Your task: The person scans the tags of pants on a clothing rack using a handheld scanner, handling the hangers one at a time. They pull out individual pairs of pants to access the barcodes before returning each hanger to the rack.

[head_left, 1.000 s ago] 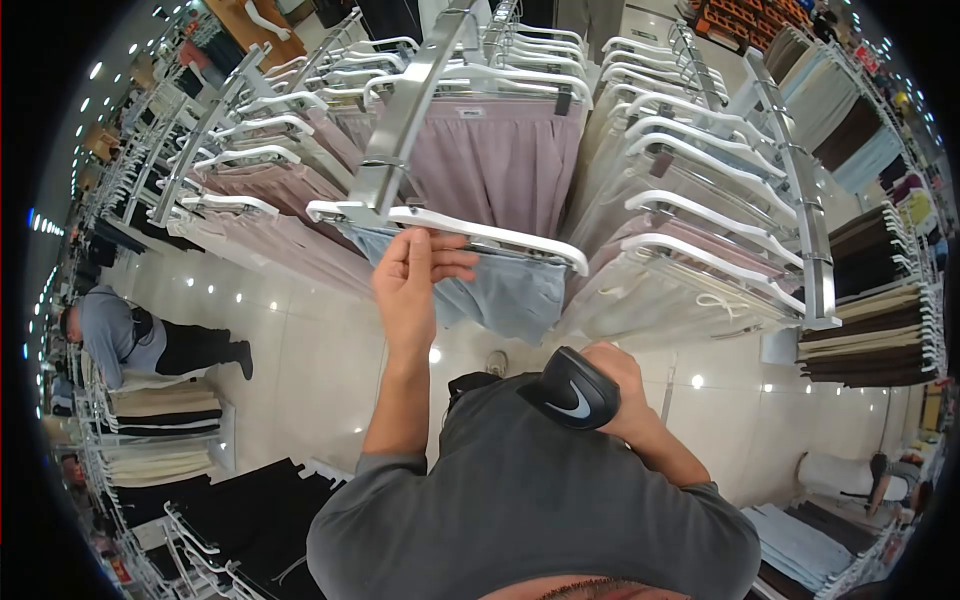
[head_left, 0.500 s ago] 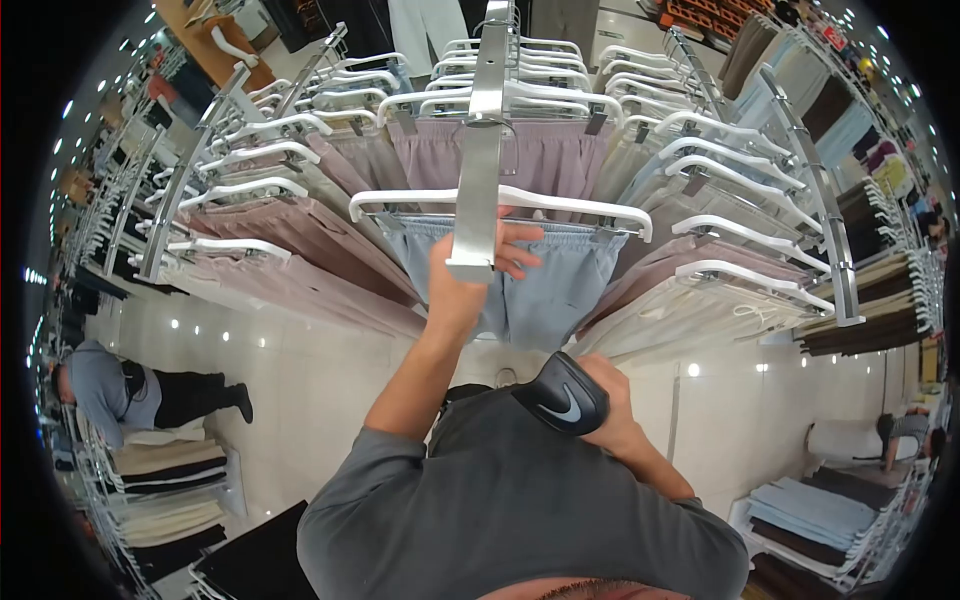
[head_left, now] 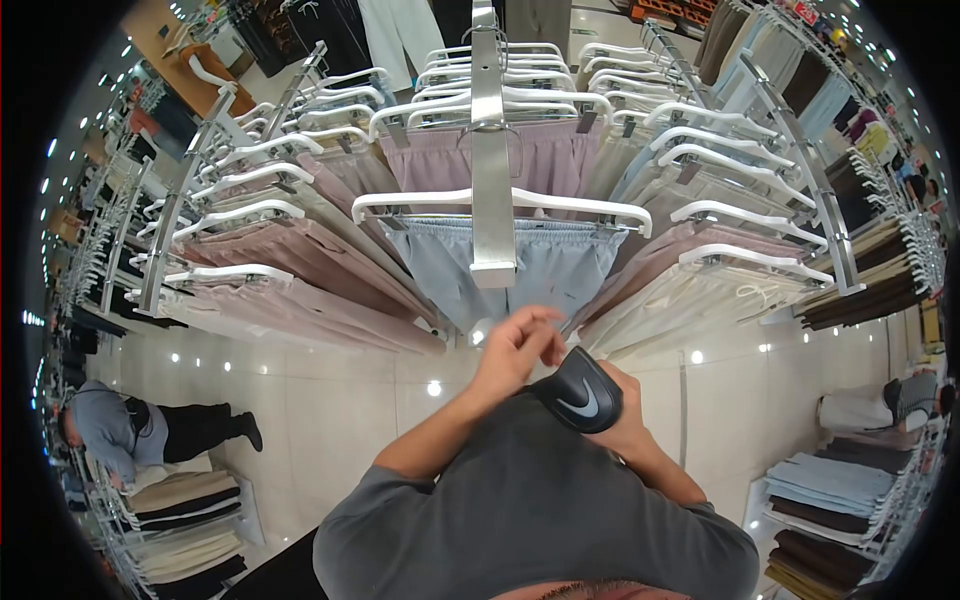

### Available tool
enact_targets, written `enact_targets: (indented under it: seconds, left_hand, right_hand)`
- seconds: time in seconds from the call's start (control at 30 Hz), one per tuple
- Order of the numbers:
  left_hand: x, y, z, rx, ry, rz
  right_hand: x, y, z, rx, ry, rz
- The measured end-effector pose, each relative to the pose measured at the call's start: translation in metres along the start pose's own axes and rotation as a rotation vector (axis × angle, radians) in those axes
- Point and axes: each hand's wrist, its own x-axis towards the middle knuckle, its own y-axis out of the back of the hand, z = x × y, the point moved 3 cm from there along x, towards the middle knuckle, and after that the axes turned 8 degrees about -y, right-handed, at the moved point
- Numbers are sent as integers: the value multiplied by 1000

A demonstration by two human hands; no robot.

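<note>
My left hand is in front of the light blue trousers, near the black device; its fingers are loosely bent and slightly apart, with nothing visible in them. Close beside it on the right, my right hand is closed round a black handheld device with a grey curved mark. The light blue trousers hang from a white hanger on the central metal rail. Behind them are pink trousers on another white hanger.
Side racks hold pink trousers on the left and cream trousers on the right. A person in grey is at the far left, and another person at the far right. Folded clothes lie at the lower right.
My left hand has come down and away from the light blue trousers beneath the rail, towards the device. My right hand still holds the device, slightly further right.
</note>
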Motion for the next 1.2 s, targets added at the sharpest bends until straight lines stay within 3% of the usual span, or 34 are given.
enact_targets:
  seconds: [0.13,0.2,0.23,0.3,0.37,0.43,0.47,0.53,0.63,0.7,0.77,0.97,1.13,1.2]
  left_hand:
    - [-40,-22,-33,137,-51,-106]
    - [-52,-30,-42,367,43,-296]
    - [-53,-31,-45,369,45,-296]
    - [-52,-38,-53,815,-1,-533]
    - [-53,-48,-68,806,-31,-532]
    - [-49,-63,-75,816,-298,-528]
    - [-51,-68,-80,816,-294,-535]
    - [-52,-83,-73,750,-93,-540]
    - [-54,-95,-60,697,-96,-520]
    - [-58,-99,-58,718,-110,-523]
    - [-61,-103,-50,701,-277,-494]
    - [-73,-107,-45,520,-205,-408]
    - [-75,-105,-33,666,-401,-432]
    - [-76,-105,-26,671,-386,-428]
  right_hand:
    - [-10,5,9,101,-122,23]
    - [-16,5,17,115,-162,27]
    - [-20,5,21,126,-205,28]
    - [-25,7,23,170,-249,36]
    - [-33,11,23,214,-302,44]
    - [-41,17,22,257,-327,27]
    - [-44,20,20,260,-331,33]
    - [-50,23,15,310,-415,50]
    - [-58,28,17,334,-402,-6]
    - [-62,29,19,371,-417,-21]
    - [-67,28,28,285,-300,-8]
    - [-68,30,40,212,-268,-152]
    - [-60,35,36,171,-118,-266]
    - [-63,33,38,248,-155,-309]
